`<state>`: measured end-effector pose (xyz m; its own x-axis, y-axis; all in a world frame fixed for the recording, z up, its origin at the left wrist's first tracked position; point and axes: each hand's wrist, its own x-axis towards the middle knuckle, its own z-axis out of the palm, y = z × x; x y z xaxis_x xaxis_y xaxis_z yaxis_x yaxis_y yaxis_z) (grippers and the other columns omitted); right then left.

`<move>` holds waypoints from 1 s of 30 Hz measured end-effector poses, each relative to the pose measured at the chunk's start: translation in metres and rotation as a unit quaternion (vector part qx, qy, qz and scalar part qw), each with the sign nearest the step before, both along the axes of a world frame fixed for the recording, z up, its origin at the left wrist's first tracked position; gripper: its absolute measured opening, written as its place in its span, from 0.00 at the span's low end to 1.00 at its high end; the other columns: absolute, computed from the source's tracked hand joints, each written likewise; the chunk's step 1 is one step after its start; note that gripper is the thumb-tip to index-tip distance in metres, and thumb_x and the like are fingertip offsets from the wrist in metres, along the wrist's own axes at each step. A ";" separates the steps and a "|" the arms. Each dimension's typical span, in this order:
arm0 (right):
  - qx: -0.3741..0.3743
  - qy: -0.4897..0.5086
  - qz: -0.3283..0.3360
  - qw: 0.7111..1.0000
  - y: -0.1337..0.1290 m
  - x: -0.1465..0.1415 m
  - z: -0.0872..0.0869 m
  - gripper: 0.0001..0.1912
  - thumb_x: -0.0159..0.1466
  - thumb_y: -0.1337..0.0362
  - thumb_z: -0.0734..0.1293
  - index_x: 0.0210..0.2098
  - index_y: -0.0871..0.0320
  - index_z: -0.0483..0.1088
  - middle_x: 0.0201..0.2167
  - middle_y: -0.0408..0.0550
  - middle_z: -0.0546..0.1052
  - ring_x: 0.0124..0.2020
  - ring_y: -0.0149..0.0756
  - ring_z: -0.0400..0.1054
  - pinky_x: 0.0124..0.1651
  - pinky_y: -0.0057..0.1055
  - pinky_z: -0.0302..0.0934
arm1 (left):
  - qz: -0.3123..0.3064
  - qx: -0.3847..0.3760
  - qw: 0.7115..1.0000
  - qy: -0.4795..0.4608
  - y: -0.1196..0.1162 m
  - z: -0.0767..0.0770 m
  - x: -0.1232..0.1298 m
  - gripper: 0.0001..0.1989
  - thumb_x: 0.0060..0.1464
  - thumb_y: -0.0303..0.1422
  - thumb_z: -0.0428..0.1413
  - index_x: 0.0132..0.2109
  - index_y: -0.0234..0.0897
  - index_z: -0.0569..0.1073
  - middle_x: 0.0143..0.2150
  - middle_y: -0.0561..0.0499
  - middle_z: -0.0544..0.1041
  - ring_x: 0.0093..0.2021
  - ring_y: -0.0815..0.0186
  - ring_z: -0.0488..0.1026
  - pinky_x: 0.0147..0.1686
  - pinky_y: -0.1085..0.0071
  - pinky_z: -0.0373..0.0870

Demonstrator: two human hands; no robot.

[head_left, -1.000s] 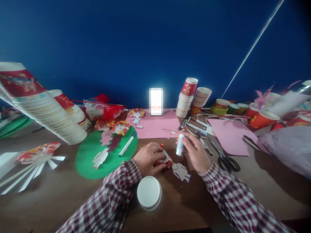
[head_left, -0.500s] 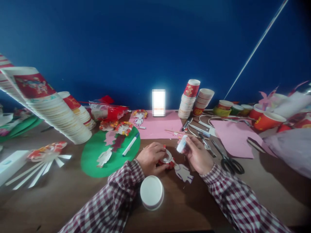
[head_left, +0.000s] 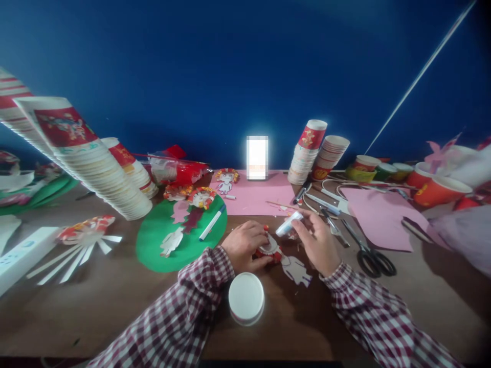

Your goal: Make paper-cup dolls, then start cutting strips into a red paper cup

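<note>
Toward the near middle of the table (head_left: 76,322), our left hand (head_left: 246,248) grasps the red-edged paper ring (head_left: 271,248) between thumb and fingers, presumably to steady it left of the paper cutout (head_left: 296,270), while our right hand (head_left: 318,243) pinches the white tube (head_left: 289,224) aslant, probably for control.

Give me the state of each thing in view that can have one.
Left hand, holding the red-and-white ring
Right hand, closed on the white tube
Red-and-white ring, partly hidden
White tube, tilted; cap unclear
Paper figure, lying flat
Scissors, lying flat, blades apparently closed
Blue-ended marker, lying on the green paper
Foremost left cup stack, nested
</note>
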<state>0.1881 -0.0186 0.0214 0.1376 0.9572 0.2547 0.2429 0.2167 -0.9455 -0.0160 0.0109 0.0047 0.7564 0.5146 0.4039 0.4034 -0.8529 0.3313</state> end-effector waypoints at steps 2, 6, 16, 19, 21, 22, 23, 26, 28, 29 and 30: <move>0.030 -0.053 0.016 0.998 -0.001 0.000 -0.002 0.14 0.61 0.58 0.64 0.44 0.57 0.65 0.37 0.50 0.75 0.36 0.38 0.70 0.39 0.34 0.67 | -0.003 0.002 1.000 0.002 0.000 0.001 0.000 0.16 0.48 0.41 0.55 0.40 0.34 0.72 0.42 0.43 0.73 0.51 0.55 0.65 0.50 0.58 0.63; 0.063 -0.131 0.038 0.989 -0.003 -0.001 -0.006 0.15 0.63 0.61 0.62 0.49 0.55 0.64 0.42 0.50 0.74 0.41 0.39 0.70 0.44 0.36 0.66 | 0.010 0.008 1.000 0.018 -0.001 0.001 -0.001 0.16 0.49 0.42 0.55 0.39 0.35 0.73 0.44 0.42 0.72 0.50 0.55 0.65 0.48 0.57 0.64; 0.086 -0.225 0.098 0.966 -0.005 -0.005 -0.006 0.16 0.64 0.64 0.60 0.52 0.54 0.63 0.47 0.48 0.73 0.46 0.38 0.68 0.49 0.35 0.62 | 0.010 0.033 0.999 0.027 0.001 0.000 -0.001 0.13 0.47 0.41 0.55 0.33 0.35 0.74 0.38 0.43 0.71 0.44 0.57 0.66 0.44 0.57 0.65; 0.091 -0.230 0.105 0.963 -0.005 -0.007 -0.007 0.16 0.64 0.64 0.60 0.52 0.54 0.63 0.48 0.48 0.72 0.48 0.37 0.67 0.51 0.34 0.61 | 0.004 0.034 0.999 0.020 0.001 0.001 -0.001 0.11 0.47 0.39 0.55 0.32 0.35 0.73 0.38 0.44 0.72 0.45 0.57 0.66 0.45 0.58 0.65; 0.093 -0.232 0.108 0.962 -0.005 -0.007 -0.008 0.16 0.64 0.64 0.60 0.52 0.54 0.63 0.48 0.48 0.72 0.47 0.37 0.67 0.50 0.34 0.61 | -0.004 0.035 0.999 0.011 0.001 0.001 -0.001 0.11 0.47 0.39 0.55 0.33 0.34 0.73 0.38 0.44 0.73 0.46 0.57 0.66 0.48 0.58 0.64; 0.093 -0.234 0.110 0.962 -0.005 -0.007 -0.008 0.16 0.64 0.64 0.60 0.52 0.54 0.63 0.48 0.47 0.72 0.47 0.36 0.67 0.49 0.33 0.61 | -0.006 0.035 0.999 0.008 0.001 0.001 0.000 0.11 0.47 0.39 0.55 0.33 0.34 0.72 0.37 0.44 0.73 0.46 0.57 0.66 0.49 0.58 0.64; 0.092 -0.236 0.112 0.961 -0.005 -0.007 -0.008 0.16 0.64 0.64 0.60 0.52 0.54 0.63 0.48 0.47 0.72 0.46 0.36 0.67 0.49 0.33 0.61 | -0.005 0.034 0.999 0.006 0.001 0.001 0.000 0.11 0.47 0.39 0.55 0.33 0.34 0.72 0.37 0.44 0.73 0.47 0.58 0.66 0.50 0.58 0.63; 0.092 -0.247 0.129 0.956 -0.004 -0.007 -0.009 0.15 0.65 0.64 0.59 0.51 0.54 0.63 0.47 0.47 0.72 0.46 0.36 0.67 0.49 0.33 0.61 | 0.001 0.034 0.999 0.009 0.001 0.001 0.000 0.11 0.47 0.40 0.55 0.32 0.35 0.72 0.36 0.45 0.73 0.47 0.57 0.66 0.49 0.58 0.64; 0.095 -0.254 0.143 0.952 -0.003 -0.007 -0.010 0.16 0.64 0.64 0.59 0.52 0.54 0.62 0.48 0.48 0.72 0.47 0.36 0.66 0.50 0.34 0.61 | 0.004 0.034 0.999 0.015 0.001 0.001 -0.001 0.11 0.46 0.40 0.55 0.31 0.35 0.72 0.35 0.45 0.73 0.46 0.57 0.67 0.48 0.58 0.64; 0.098 -0.259 0.150 0.949 -0.003 -0.006 -0.010 0.16 0.64 0.65 0.59 0.52 0.54 0.61 0.48 0.48 0.71 0.48 0.37 0.66 0.51 0.35 0.60 | 0.005 0.034 0.999 0.017 0.001 0.002 -0.001 0.11 0.46 0.40 0.55 0.31 0.35 0.72 0.35 0.45 0.73 0.46 0.57 0.67 0.48 0.59 0.64; 0.102 -0.265 0.158 0.946 -0.002 -0.006 -0.010 0.17 0.64 0.65 0.60 0.53 0.54 0.61 0.49 0.49 0.71 0.48 0.38 0.66 0.52 0.36 0.60 | 0.007 0.033 0.999 0.020 0.000 0.002 -0.001 0.11 0.46 0.40 0.56 0.31 0.36 0.73 0.35 0.45 0.73 0.46 0.57 0.67 0.48 0.59 0.64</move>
